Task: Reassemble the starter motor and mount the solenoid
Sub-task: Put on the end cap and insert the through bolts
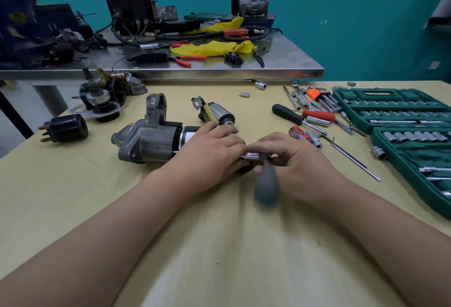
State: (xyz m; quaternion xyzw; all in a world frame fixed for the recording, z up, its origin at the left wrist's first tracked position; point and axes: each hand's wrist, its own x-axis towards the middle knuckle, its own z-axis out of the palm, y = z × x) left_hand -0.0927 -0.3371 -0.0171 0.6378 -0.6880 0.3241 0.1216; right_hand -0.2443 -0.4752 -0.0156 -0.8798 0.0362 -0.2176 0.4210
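We have the cast-aluminium and black starter motor (151,140) lying on its side on the pale yellow wooden table (219,245). Its long axis runs left to right, with the nose housing to our left and the black rear end to our right. Our left hand (207,152) is laid over the black body, fingers bent across the top and thumb on the near side, so it holds the motor down.

Our right hand (295,160) is closed on the chrome and grey-handled socket driver (264,179). Its fingertips pinch the chrome end where it meets the motor's rear, and the grey handle points back toward us. The tool is blurred, so we cannot tell whether the socket is seated on a fastener. We judge that we are tightening a bolt at the rear.

What matters next is the silver cylindrical solenoid with a yellow-sleeved lead (218,113). It lies loose on the table just behind the motor, beyond our left fingertips, and is not yet mounted. Its axis is slanted away from the motor's. The left hand is the nearer one, so we would reach forward with it and turn the solenoid parallel to the motor. The open green plastic socket case (390,108) lies off to the right.
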